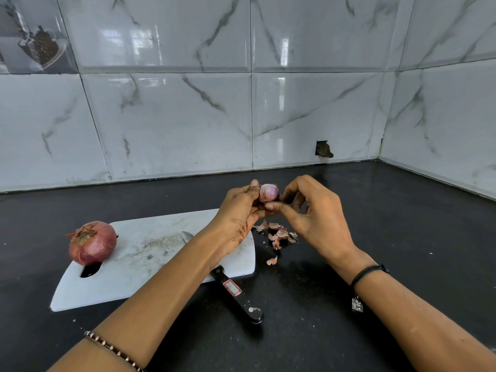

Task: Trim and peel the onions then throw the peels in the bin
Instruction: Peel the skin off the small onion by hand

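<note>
Two hands share the small onion in mid-air: the left hand grips it, the right hand pinches its skin. Best to peel in whole strips, dropping them onto the peels at six o'clock beneath.

Part-peeled small onion above loose peels; unpeeled large onion on board.

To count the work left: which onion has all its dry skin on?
The big onion on the white board; the small onion, held up, is partly peeled.
</note>
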`<move>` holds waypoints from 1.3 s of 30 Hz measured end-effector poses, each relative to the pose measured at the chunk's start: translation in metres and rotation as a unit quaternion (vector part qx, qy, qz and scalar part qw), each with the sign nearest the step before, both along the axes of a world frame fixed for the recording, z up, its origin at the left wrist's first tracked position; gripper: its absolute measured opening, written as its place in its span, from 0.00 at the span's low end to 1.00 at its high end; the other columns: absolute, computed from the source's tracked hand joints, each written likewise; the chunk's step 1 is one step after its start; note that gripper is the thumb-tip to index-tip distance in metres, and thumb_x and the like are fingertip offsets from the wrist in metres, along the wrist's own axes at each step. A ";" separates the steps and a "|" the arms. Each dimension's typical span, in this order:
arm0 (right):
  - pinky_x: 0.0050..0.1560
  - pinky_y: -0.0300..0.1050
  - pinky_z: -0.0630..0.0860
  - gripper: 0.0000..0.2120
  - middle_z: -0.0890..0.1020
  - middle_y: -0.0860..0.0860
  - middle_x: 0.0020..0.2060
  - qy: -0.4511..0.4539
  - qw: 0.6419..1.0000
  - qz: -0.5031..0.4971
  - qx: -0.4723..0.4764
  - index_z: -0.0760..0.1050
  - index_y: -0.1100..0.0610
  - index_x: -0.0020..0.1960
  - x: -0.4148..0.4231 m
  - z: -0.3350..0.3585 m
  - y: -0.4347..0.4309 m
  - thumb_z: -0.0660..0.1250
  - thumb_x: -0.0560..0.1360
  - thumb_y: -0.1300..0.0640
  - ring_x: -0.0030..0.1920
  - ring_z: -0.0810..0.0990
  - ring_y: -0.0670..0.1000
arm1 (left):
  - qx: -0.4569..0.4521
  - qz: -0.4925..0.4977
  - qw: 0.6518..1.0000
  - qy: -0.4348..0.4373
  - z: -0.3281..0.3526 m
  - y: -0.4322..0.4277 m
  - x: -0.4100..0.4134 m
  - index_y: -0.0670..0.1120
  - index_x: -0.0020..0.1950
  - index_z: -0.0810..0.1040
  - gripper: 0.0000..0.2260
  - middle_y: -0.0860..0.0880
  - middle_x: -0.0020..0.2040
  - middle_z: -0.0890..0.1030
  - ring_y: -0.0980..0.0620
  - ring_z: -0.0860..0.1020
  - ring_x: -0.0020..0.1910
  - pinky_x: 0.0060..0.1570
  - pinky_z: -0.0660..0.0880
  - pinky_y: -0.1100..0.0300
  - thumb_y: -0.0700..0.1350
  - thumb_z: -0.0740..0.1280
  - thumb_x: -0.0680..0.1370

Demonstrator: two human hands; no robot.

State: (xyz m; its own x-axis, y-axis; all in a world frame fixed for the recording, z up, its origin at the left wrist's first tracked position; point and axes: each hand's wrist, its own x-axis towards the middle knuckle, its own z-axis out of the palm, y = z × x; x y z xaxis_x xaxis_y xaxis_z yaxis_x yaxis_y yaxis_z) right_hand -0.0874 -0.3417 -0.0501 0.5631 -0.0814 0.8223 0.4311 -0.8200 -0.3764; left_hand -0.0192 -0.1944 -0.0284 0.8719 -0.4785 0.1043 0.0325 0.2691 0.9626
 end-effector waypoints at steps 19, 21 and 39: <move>0.40 0.51 0.81 0.14 0.84 0.39 0.47 -0.027 0.999 -0.011 -0.017 0.75 0.48 0.55 -0.004 0.001 0.001 0.76 0.74 0.56 0.38 0.81 0.46 | -0.004 0.006 0.999 0.047 -0.001 0.009 0.002 0.35 0.56 0.83 0.16 0.39 0.44 0.86 0.49 0.86 0.39 0.45 0.84 0.59 0.48 0.66 0.83; 0.40 0.51 0.81 0.14 0.84 0.39 0.47 -0.024 0.999 -0.022 -0.026 0.75 0.49 0.55 -0.005 0.002 0.001 0.76 0.74 0.56 0.38 0.81 0.45 | -0.007 0.006 0.999 0.050 -0.001 0.009 0.001 0.34 0.56 0.83 0.16 0.39 0.44 0.86 0.49 0.86 0.39 0.44 0.84 0.59 0.48 0.67 0.82; 0.31 0.47 0.74 0.21 0.77 0.45 0.32 0.046 0.997 -0.041 -0.034 0.64 0.47 0.53 -0.008 0.003 0.005 0.74 0.69 0.50 0.27 0.71 0.46 | -0.022 -0.001 0.992 0.126 -0.003 0.004 -0.007 0.34 0.52 0.83 0.12 0.38 0.43 0.86 0.47 0.87 0.40 0.41 0.84 0.57 0.44 0.70 0.81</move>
State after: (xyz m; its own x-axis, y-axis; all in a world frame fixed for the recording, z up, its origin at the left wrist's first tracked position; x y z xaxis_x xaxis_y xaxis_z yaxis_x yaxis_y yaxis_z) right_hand -0.0950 -0.3371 -0.0472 0.6308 -0.0760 0.7723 0.3274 -0.8762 -0.3536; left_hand -0.0260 -0.1906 -0.0313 0.8719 -0.4801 -0.0961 0.2711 0.3100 0.9113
